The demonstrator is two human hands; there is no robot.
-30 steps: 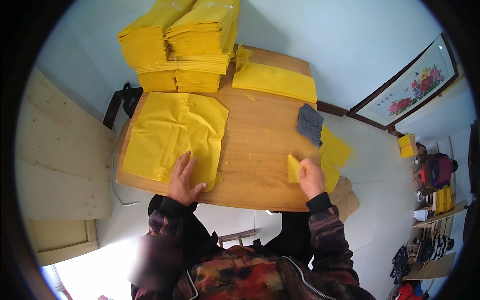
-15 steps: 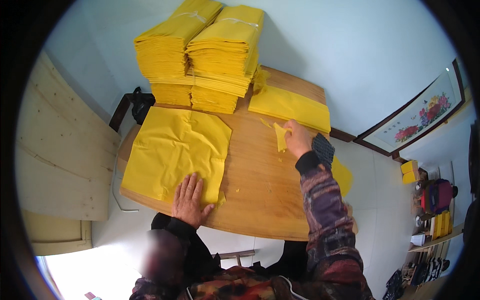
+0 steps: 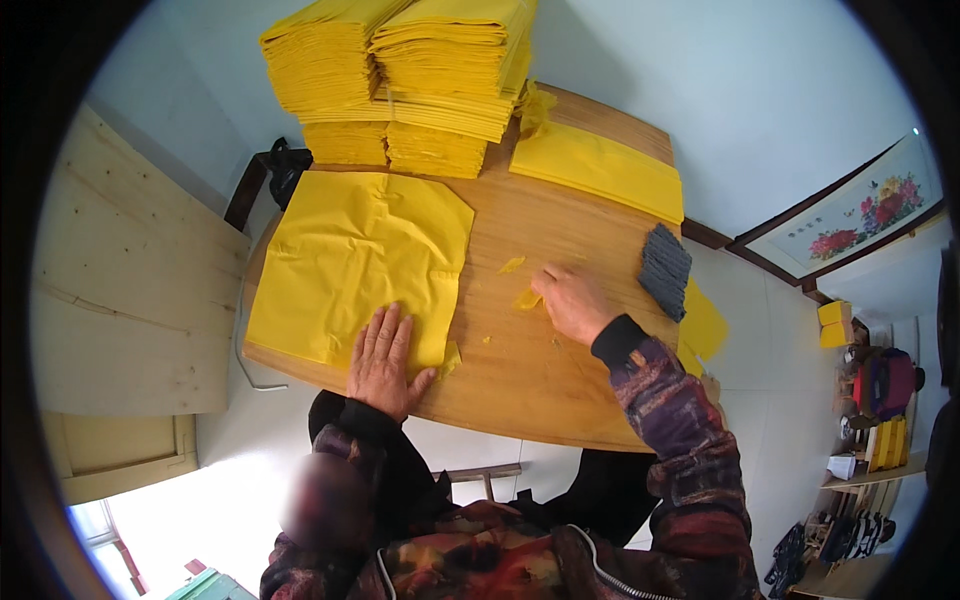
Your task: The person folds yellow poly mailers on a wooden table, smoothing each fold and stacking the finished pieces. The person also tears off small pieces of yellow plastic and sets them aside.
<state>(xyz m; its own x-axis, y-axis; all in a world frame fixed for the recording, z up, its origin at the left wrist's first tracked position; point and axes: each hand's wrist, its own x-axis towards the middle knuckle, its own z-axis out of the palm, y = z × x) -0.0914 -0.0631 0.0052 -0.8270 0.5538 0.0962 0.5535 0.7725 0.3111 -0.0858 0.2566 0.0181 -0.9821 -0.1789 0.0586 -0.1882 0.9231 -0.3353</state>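
My left hand [image 3: 380, 358] lies flat with fingers stretched out on the lower right part of a creased yellow sheet [image 3: 350, 260], which looks like paper or thin fabric. Over the bare wood right of that sheet, my right hand [image 3: 572, 303] is closed, its fingertips pinching a small yellow scrap [image 3: 526, 299]. A second loose scrap [image 3: 512, 265] rests just beyond those fingers. Another yellow piece [image 3: 451, 358] pokes out by the sheet's lower right corner. Tiny yellow bits dot the wood between my hands.
Tall bundles of folded yellow sheets [image 3: 440, 60] stand at the table's far left. A flat folded yellow stack [image 3: 600, 172] lies along the far right. Near the right edge of the wooden table [image 3: 540, 400] sits a dark grey textured cloth [image 3: 665, 272]. A framed flower picture [image 3: 850, 220] leans beyond.
My right hand has moved left and nearer, bringing the yellow scrap down close to the tabletop. My left hand remains flat on the sheet. The whole view has shifted slightly.
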